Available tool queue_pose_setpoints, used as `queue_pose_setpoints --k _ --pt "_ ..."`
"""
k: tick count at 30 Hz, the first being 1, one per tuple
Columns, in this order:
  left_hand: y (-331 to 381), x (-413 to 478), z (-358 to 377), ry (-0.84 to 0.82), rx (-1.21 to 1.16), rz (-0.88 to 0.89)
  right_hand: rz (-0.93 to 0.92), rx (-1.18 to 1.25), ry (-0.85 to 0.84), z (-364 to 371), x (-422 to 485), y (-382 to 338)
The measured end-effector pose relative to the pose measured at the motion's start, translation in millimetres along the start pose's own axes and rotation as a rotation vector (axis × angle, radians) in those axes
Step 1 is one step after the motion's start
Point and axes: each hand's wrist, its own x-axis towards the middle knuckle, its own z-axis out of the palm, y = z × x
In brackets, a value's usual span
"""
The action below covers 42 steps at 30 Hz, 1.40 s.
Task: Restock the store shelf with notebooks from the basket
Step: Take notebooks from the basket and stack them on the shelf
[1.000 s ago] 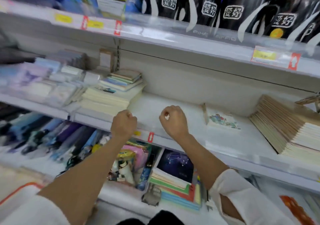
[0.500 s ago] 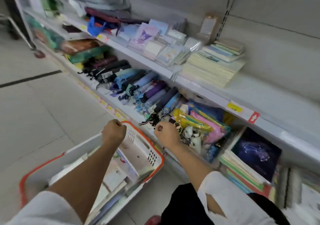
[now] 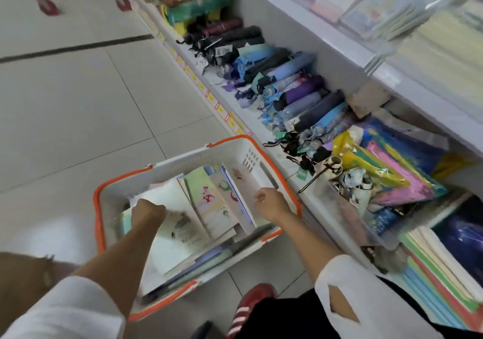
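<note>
A white basket (image 3: pixel 198 158) with an orange rim stands on the floor beside the shelving. Several notebooks lie in it, among them a pale green one with a small red figure (image 3: pixel 209 200) and a white one (image 3: pixel 170 192). My left hand (image 3: pixel 147 214) hovers curled in a fist over the white notebook, and nothing shows in its grip. My right hand (image 3: pixel 270 204) is also a fist, above the basket's right rim, holding nothing. The store shelf (image 3: pixel 379 69) runs along the upper right, with cream notebook stacks (image 3: pixel 444 51) on it, blurred.
Folded umbrellas (image 3: pixel 287 82) fill the low shelf next to the basket, followed by coloured plastic pouches (image 3: pixel 386 174) and a stack of coloured notebooks (image 3: pixel 444 273). My red shoe (image 3: pixel 251 302) is beside the basket. Tiled floor (image 3: pixel 78 103) spreads to the left.
My view has swung down from the shelf to the basket. Both fists dropped from the shelf edge to over the basket, the left one now low above the notebooks.
</note>
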Motion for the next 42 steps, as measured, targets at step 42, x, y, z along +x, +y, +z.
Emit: queue_pose_setpoints --k 42 --pt "-54.7 -7.6 -0.5 -0.132 -0.578 -0.217 0.0 0.25 -0.343 122.1 -8.6 -95.7"
